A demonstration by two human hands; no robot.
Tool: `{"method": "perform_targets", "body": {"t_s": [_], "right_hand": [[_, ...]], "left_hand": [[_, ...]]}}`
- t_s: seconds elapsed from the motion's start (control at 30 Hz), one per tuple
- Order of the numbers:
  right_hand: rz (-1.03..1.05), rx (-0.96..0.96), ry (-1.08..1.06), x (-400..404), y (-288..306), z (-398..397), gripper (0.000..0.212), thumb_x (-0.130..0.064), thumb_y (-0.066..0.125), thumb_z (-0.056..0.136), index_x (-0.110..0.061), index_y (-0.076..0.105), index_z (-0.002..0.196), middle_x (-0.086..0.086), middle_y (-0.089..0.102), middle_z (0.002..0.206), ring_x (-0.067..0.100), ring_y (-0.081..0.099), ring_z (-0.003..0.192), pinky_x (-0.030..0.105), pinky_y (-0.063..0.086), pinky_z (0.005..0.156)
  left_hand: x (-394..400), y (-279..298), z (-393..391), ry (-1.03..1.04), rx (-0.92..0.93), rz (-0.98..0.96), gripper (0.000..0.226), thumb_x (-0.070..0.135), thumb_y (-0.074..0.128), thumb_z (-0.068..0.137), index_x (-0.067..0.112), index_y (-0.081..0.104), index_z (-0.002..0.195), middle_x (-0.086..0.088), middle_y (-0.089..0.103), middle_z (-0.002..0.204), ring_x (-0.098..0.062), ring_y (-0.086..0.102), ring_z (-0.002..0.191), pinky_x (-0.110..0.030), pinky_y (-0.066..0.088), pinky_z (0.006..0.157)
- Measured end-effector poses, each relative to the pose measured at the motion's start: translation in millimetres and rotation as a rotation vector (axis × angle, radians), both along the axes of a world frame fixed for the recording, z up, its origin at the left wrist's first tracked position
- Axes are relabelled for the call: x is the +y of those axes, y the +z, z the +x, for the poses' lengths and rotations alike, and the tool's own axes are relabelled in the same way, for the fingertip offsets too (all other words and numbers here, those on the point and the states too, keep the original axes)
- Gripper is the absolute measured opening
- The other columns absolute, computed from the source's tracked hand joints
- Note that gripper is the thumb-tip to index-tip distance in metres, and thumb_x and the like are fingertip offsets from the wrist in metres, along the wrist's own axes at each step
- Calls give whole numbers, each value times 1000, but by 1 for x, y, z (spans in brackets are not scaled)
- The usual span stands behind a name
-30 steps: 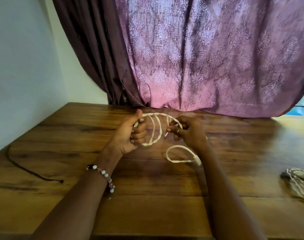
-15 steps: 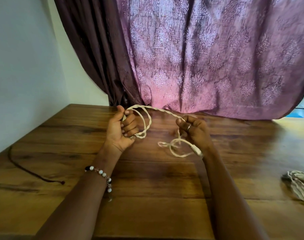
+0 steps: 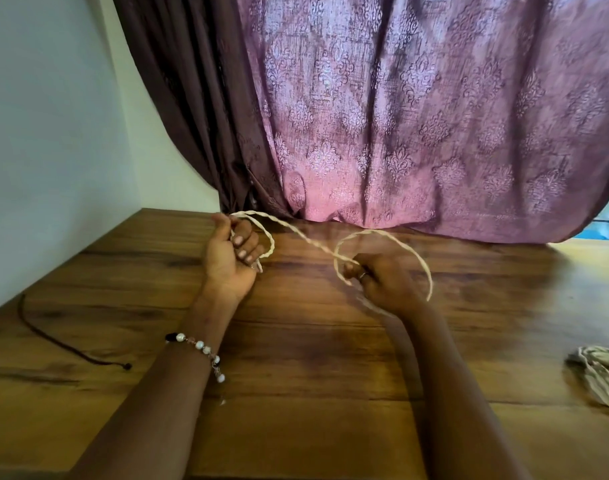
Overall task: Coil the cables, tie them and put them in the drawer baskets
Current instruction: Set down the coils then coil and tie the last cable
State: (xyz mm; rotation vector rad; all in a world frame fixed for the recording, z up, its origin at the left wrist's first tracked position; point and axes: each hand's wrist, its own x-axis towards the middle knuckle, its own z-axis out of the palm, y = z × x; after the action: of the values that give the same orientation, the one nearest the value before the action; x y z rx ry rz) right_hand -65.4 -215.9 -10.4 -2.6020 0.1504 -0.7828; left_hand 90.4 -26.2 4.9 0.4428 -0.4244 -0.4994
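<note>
My left hand (image 3: pixel 232 252) sits left of the frame's center, palm turned toward me, fingers curled round a small loop of the cream twisted cable (image 3: pixel 304 239); that grip is closed on the coil, with the thumb up by the top of the loop. From there the cable runs slanting down to the right, across the middle of the frame, to my right hand (image 3: pixel 387 284). That hand is just right of center, knuckles up, its fingers bent and pinching the cable where the strand crosses itself. Beyond the pinch the cable swings up in a wide arc above the hand and comes down on its right side, the free end hanging near the wrist. The arc is blurred, so I cannot tell whether its end touches the tabletop (image 3: pixel 296 393).

A beaded bracelet (image 3: pixel 200 348) circles my left wrist, lower left of center. On the wooden tabletop, at the left edge of the frame, lies a thin dark cord (image 3: pixel 58 341) with a small knob at its end, well apart from my hands. At the lower right edge lies a pale bundle of cables (image 3: pixel 599 377), partly cut off by the frame. A purple patterned curtain (image 3: pixel 417 116) hangs behind the tabletop, filling the upper frame.
</note>
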Motion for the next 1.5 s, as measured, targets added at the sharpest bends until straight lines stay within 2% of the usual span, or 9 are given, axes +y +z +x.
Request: {"method": "perform_targets", "body": {"t_s": [0.17,0.27,0.53,0.7,0.87,1.0,1.13,1.33,1.5], "right_hand": [[-458,123,63,41,4,12,42,-44,34,94,-18,66,89,10,70,87,33,63,81,35,44,64],[-267,45,251,51,7,10,28,-33,46,92,-15,66,83,-6,63,64,14,55,55,28,41,52],[-57,-189,174,41,19,5,17,-31,79,73,-15,73,75,-12,56,51,1,45,42,10,28,44],[-357,-203,18,29,21,2,22,-28,86,61,-18,70,72,-8,56,58,9,48,55,27,41,53],[-592,-102,-369,14,14,-2,25,-45,82,60,-29,67,73,-11,66,74,18,56,91,40,24,85],[-472,152,-587,13,16,-9,24,-48,72,73,-38,68,95,-14,63,114,16,37,124,53,15,100],[-340,244,-689,-6,9,-16,62,-49,76,68,-54,48,123,-15,40,145,22,21,136,60,13,101],[13,267,-775,-28,-4,-17,70,-55,79,62,-32,53,123,-6,50,137,31,31,133,60,25,105],[213,303,-813,-35,-9,-29,88,-74,69,51,-22,56,121,11,51,136,36,37,131,56,26,108]], "left_hand": [[-11,-1,-7,50,-153,183,44,34,26,102,8,47,74,0,54,51,-10,50,41,-17,40,40],[-16,-5,-16,106,-335,408,40,31,29,102,-1,48,88,-7,67,61,-17,66,55,-27,57,52],[-20,-12,-32,230,-822,735,19,18,38,101,10,43,85,6,63,59,-1,57,48,-16,46,47],[-15,-20,-28,308,-1209,955,27,32,48,97,7,47,89,7,48,67,-1,49,58,-24,42,59],[-13,-16,-29,-14,-898,797,69,48,72,73,-11,54,104,0,44,57,-8,34,44,-20,28,40],[-9,-15,-22,-12,-892,777,35,13,76,76,-16,59,86,-13,49,57,-10,35,39,-16,26,38],[-3,-7,-8,131,-452,629,25,9,57,91,10,53,66,8,29,36,-1,20,28,-8,15,32],[0,-7,8,-35,-43,206,55,27,36,102,19,41,48,9,22,34,-2,18,24,-11,12,26],[7,-5,12,-16,164,10,46,33,36,101,21,38,56,7,24,34,-6,21,24,-15,14,25]]}}
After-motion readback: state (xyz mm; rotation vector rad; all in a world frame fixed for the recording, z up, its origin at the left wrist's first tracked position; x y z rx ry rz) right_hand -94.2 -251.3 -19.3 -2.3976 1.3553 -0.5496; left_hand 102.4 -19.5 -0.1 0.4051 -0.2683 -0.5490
